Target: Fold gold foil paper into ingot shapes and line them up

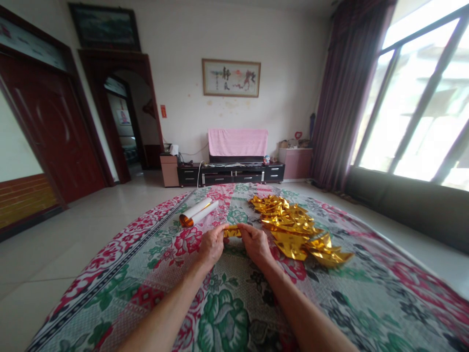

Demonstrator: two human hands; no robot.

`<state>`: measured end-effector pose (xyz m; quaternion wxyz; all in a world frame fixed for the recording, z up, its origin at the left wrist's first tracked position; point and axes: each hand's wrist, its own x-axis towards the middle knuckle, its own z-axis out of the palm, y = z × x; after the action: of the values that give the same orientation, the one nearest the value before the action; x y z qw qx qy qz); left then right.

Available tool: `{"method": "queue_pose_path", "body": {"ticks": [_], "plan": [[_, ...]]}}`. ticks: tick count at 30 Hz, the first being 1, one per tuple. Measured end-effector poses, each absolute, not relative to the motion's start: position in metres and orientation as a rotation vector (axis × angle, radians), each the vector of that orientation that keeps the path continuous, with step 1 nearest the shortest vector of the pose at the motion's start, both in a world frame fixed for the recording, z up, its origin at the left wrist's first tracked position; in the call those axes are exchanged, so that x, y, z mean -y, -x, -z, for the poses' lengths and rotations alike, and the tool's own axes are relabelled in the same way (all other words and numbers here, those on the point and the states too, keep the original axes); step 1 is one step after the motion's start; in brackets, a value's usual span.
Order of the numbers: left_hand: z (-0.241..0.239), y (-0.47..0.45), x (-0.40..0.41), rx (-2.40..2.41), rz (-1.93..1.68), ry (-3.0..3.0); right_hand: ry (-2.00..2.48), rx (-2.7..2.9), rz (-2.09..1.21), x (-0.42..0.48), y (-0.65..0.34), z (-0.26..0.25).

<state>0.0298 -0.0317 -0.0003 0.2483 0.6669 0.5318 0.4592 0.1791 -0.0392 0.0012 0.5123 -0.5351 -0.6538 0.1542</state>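
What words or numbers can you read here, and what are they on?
"静", probably: the big upper character on the framed picture.
Below and beside it: more writing, too blurred to read.
Red paper slip on the wall: any marks are too small to read.
Gold folded pieces: no readable writing.

I have open tablecloth between the forearms and a broad stretch left of the left hand, where a hand could slide low. Just beyond that hand, the white rolls block my forward-left path. The heap of gold foil pieces crowds the right hand, so I could pass there only over or around it. Straight ahead, a lane runs between rolls and heap, its near end crossed by the held gold strip.
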Motion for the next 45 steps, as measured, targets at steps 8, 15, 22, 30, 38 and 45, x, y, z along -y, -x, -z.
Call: {"method": "queue_pose_path", "body": {"ticks": [8,15,22,30,38,45], "plan": [[-0.0009,-0.0312,0.0338,-1.457,-1.247,-1.841,1.323,1.554,-0.382,0.0405,-0.1767,-0.0024],[-0.0019,-0.0318,0.0356,-1.477,-1.278,-1.867,1.315,1.553,-0.395,0.0418,-0.1752,-0.0033],[-0.0021,-0.0322,0.0359,-1.516,-1.273,-1.879,1.353,1.551,-0.365,0.0398,-0.1734,0.0000],[0.0043,-0.0338,0.0320,-1.542,-1.316,-1.897,1.360,1.542,-0.375,0.0418,-0.1704,-0.0016],[0.0015,-0.0302,0.0317,-1.502,-1.296,-1.902,1.320,1.522,-0.434,0.0394,-0.1719,0.0003],[0.0000,-0.0319,0.0330,-1.534,-1.252,-1.832,1.309,1.523,-0.435,0.0398,-0.1724,-0.0007]]}}
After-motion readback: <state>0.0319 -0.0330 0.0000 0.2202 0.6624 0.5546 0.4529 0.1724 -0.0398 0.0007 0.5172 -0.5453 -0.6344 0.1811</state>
